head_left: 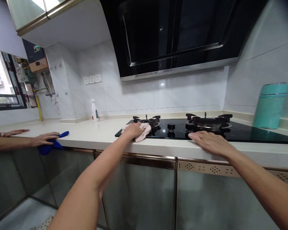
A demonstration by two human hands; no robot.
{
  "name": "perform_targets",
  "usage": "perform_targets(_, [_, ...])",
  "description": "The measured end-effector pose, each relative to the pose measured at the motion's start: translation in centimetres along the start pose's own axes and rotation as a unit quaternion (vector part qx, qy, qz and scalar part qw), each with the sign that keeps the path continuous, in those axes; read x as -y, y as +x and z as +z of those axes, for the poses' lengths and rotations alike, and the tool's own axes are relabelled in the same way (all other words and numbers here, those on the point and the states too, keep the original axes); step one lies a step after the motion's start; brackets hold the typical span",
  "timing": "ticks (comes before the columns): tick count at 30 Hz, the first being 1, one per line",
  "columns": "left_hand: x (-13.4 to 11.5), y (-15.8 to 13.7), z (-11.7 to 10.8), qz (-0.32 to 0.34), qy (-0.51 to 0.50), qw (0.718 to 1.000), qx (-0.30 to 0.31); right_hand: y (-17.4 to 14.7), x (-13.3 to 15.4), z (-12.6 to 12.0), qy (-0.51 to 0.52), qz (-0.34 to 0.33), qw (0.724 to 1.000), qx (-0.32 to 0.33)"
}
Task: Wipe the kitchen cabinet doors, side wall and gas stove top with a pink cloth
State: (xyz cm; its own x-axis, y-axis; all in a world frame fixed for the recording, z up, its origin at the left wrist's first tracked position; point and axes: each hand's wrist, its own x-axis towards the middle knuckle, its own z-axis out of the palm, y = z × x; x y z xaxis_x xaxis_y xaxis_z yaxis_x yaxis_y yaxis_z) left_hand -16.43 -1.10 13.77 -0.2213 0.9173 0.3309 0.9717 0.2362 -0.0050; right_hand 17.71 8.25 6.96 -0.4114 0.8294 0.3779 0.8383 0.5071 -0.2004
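Observation:
My left hand [132, 129] is closed over a pale pink cloth [144, 131], pressing it on the front left corner of a black glass gas hob [179, 135]. Just behind that cloth stands the left burner [156, 121]. My right hand [210, 142] lies flat at the hob's front edge, fingers stretched out and holding nothing. The right burner [207, 123] is right behind it. Between the two hands sit the hob's control knobs [171, 127].
At far left, a co-worker's hand [44, 139] rests on a blue cloth [51, 145] at the counter edge [91, 131]. A white spray bottle [94, 111] stands by the wall, a teal canister [270, 107] at right. A black range hood [172, 38] hangs above.

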Motion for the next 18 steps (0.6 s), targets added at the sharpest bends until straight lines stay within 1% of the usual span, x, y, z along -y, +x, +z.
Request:
perform_targets(3, [1.4,-0.2,-0.3,-0.048,0.001,0.999,-0.007,-0.1,0.4,-0.1,-0.003,-0.001,1.000,-0.006])
perform_targets(4, [1.4,-0.3,-0.3,-0.054,0.003,0.999,-0.009,-0.1,0.6,-0.2,-0.004,-0.001,1.000,-0.008])
perform_targets(6, [0.8,-0.3,-0.2,-0.044,0.004,0.999,-0.008,-0.1,1.1,-0.4,-0.006,0.004,1.000,-0.007])
perform_targets(8, [-0.6,-0.1,0.1,-0.013,0.000,1.000,-0.003,0.0,1.4,-0.5,-0.007,0.015,1.000,-0.004])
perform_targets(11, [-3.6,0.8,0.8,0.030,-0.013,0.999,0.006,0.0,1.7,-0.7,-0.008,0.025,1.000,-0.002])
perform_targets(15, [-7.8,2.8,1.7,0.056,-0.036,0.997,0.025,-0.1,1.6,-0.7,-0.018,0.018,1.000,-0.001])
perform_targets(18, [-9.9,3.2,1.8,0.070,-0.049,0.996,0.036,0.0,1.4,-0.7,-0.024,0.017,1.000,0.005])
